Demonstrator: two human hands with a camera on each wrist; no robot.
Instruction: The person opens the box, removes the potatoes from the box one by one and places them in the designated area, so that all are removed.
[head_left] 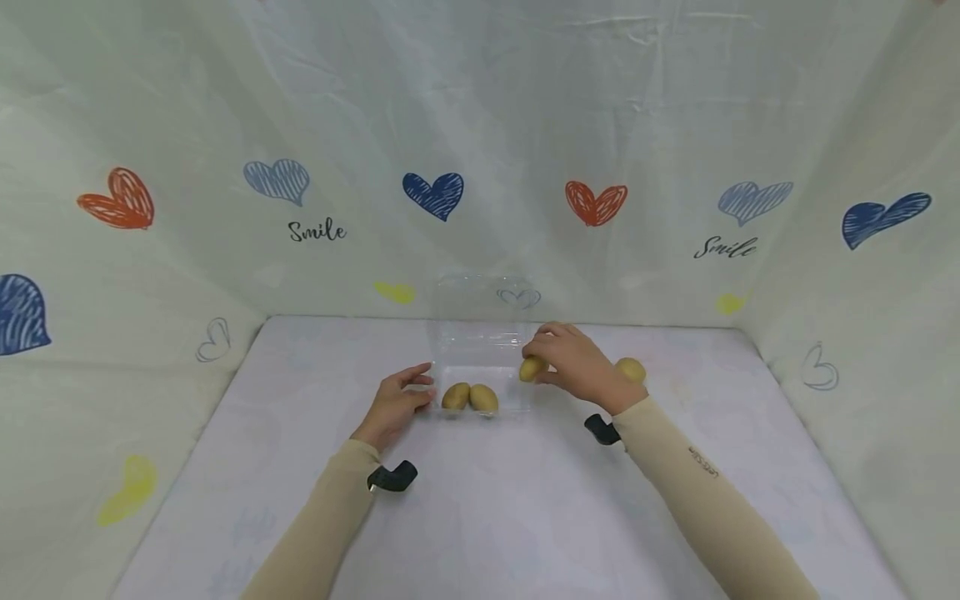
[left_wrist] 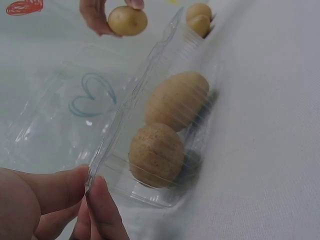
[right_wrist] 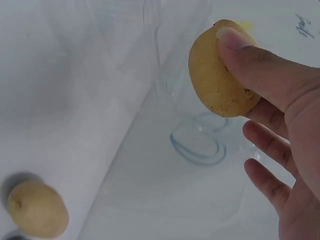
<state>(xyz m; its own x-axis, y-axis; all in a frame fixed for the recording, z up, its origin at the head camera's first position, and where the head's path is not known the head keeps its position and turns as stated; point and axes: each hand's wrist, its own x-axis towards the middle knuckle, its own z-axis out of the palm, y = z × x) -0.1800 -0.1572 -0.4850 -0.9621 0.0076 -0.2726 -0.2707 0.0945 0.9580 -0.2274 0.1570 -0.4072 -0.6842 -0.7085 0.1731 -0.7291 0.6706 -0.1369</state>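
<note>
Two potatoes (head_left: 483, 398) lie in a clear container (head_left: 504, 385) on the surface (head_left: 495, 517); the left hand (head_left: 396, 406) pinches its rim (left_wrist: 121, 107); the right hand (head_left: 577, 364) grips another potato (right_wrist: 210, 75) in its fingers.

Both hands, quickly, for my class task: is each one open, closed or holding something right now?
Left hand: closed, pinching the edge of the clear container.
Right hand: closed, holding a potato.

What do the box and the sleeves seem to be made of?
Box: probably thin, clear, glossy plastic; potatoes show through its ridged wall, and its edges catch the light. Sleeves: apparently matte beige cloth, as the surface looks smooth without shine; the exact fibre can't be told.
</note>
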